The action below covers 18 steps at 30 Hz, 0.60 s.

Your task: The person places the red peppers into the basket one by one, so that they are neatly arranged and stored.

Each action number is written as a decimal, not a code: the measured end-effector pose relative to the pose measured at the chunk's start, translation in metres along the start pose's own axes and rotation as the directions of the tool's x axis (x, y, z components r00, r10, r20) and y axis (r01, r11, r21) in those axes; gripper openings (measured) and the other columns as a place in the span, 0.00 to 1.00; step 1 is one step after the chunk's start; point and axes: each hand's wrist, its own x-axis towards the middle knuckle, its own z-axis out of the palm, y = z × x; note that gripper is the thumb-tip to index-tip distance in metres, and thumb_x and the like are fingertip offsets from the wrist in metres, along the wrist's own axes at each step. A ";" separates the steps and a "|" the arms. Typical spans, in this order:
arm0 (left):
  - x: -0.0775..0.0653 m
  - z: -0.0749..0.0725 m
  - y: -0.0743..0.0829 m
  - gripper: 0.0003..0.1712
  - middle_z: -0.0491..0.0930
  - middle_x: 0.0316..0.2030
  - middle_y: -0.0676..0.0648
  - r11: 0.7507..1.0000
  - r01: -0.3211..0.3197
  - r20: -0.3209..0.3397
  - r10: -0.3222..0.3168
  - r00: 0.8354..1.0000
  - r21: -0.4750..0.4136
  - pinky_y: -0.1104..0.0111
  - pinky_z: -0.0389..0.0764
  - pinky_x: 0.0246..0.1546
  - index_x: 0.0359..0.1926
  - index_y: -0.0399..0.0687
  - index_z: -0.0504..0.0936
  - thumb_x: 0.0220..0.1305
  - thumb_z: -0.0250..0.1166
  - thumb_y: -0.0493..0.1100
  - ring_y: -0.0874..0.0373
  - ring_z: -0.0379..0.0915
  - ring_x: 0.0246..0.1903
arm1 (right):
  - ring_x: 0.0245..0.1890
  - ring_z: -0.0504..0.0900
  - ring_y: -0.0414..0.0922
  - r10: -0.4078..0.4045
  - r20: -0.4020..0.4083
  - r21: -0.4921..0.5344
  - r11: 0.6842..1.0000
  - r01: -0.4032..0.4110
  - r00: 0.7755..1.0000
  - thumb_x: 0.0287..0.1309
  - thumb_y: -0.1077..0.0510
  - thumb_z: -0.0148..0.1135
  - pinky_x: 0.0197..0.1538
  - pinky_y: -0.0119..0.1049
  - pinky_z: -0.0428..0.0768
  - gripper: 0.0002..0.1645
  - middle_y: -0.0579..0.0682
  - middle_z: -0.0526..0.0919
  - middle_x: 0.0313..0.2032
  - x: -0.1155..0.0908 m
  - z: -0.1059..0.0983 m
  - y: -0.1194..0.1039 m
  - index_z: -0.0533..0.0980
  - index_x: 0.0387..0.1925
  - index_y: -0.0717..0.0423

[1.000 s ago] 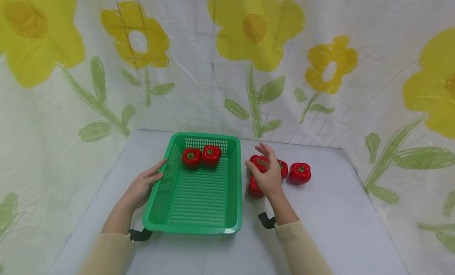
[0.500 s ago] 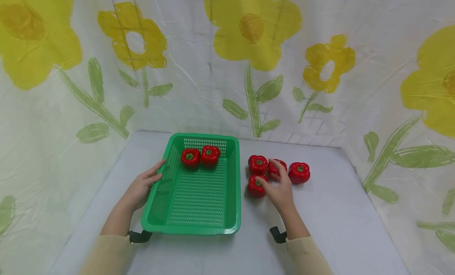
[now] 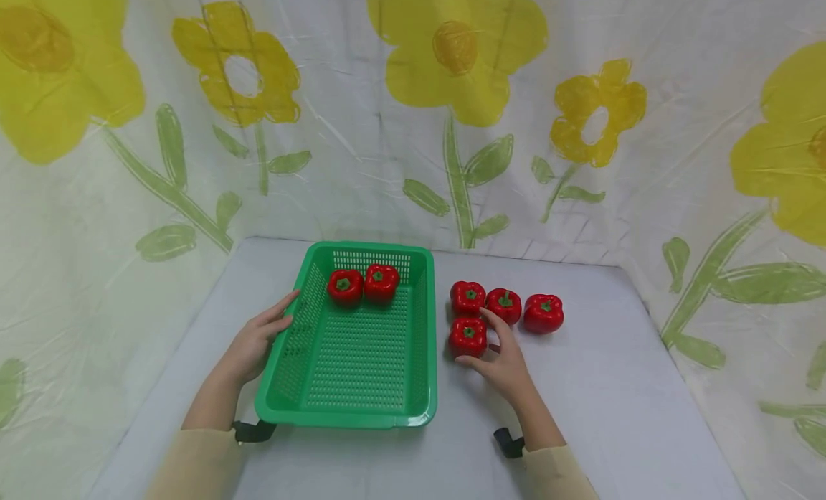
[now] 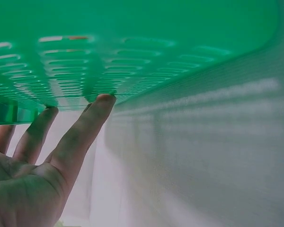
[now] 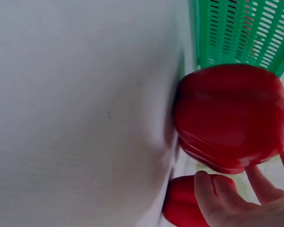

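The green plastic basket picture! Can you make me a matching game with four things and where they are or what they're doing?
1. green rectangular plastic basket
2. left hand
3. right hand
4. white cloth with painted yellow flowers

A. is right at the glossy red bell pepper nearest the person
B. hangs behind the pale flat table
C. has two red bell peppers inside
D. touches the basket's left side

Pairs: 1-C, 2-D, 3-A, 4-B

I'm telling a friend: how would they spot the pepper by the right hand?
Find the big green basket, then the four red peppers on the table to its right. The wanted pepper is nearest the viewer, the only one with the right hand spread around it.
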 end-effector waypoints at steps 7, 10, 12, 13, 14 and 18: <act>-0.001 -0.001 -0.001 0.34 0.43 0.81 0.46 1.000 -0.007 -0.001 0.007 1.000 0.001 0.67 0.81 0.55 0.81 0.65 0.49 0.80 0.47 0.55 0.53 0.62 0.69 | 0.74 0.60 0.56 0.055 0.051 0.019 0.998 -0.056 0.997 0.49 0.56 0.80 0.64 0.59 0.76 0.56 0.49 0.63 0.73 -0.002 0.000 0.003 0.60 0.75 0.36; -0.001 -0.001 0.000 0.34 0.44 0.81 0.46 1.000 -0.011 -0.001 0.011 1.000 0.002 0.67 0.81 0.55 0.81 0.65 0.49 0.80 0.48 0.56 0.55 0.63 0.68 | 0.74 0.61 0.57 0.078 0.055 0.020 0.997 -0.079 0.995 0.50 0.57 0.79 0.63 0.57 0.77 0.54 0.49 0.63 0.73 -0.002 0.000 0.004 0.61 0.74 0.34; -0.001 -0.001 0.000 0.34 0.43 0.81 0.46 1.000 -0.012 0.001 0.012 1.000 0.003 0.67 0.81 0.55 0.81 0.66 0.49 0.80 0.48 0.56 0.57 0.63 0.68 | 0.74 0.61 0.58 0.092 0.053 0.008 0.996 -0.093 0.994 0.51 0.57 0.79 0.63 0.56 0.78 0.53 0.50 0.63 0.74 -0.002 0.001 0.005 0.61 0.74 0.32; -0.001 -0.001 0.000 0.34 0.43 0.81 0.46 1.000 -0.012 0.002 0.012 1.000 0.003 0.67 0.81 0.55 0.81 0.66 0.49 0.80 0.48 0.56 0.56 0.63 0.68 | 0.74 0.62 0.59 0.098 0.051 0.005 0.995 -0.098 0.994 0.51 0.57 0.79 0.63 0.56 0.77 0.52 0.50 0.63 0.74 -0.002 0.001 0.006 0.61 0.73 0.31; -0.001 -0.001 0.000 0.34 0.43 0.81 0.46 1.000 -0.011 0.003 0.011 1.000 0.003 0.67 0.81 0.55 0.81 0.66 0.49 0.80 0.48 0.56 0.56 0.63 0.68 | 0.74 0.62 0.60 0.102 0.050 0.006 0.995 -0.103 0.993 0.52 0.57 0.78 0.63 0.56 0.77 0.52 0.50 0.63 0.74 -0.002 0.001 0.006 0.61 0.73 0.31; -0.001 0.000 0.000 0.34 0.43 0.81 0.47 1.000 -0.005 0.003 0.005 1.000 -0.003 0.67 0.80 0.55 0.81 0.66 0.49 0.80 0.47 0.55 0.51 0.59 0.71 | 0.73 0.64 0.62 0.117 0.033 0.022 0.993 -0.117 0.993 0.52 0.56 0.78 0.64 0.56 0.76 0.51 0.51 0.63 0.73 -0.003 0.001 0.008 0.62 0.73 0.31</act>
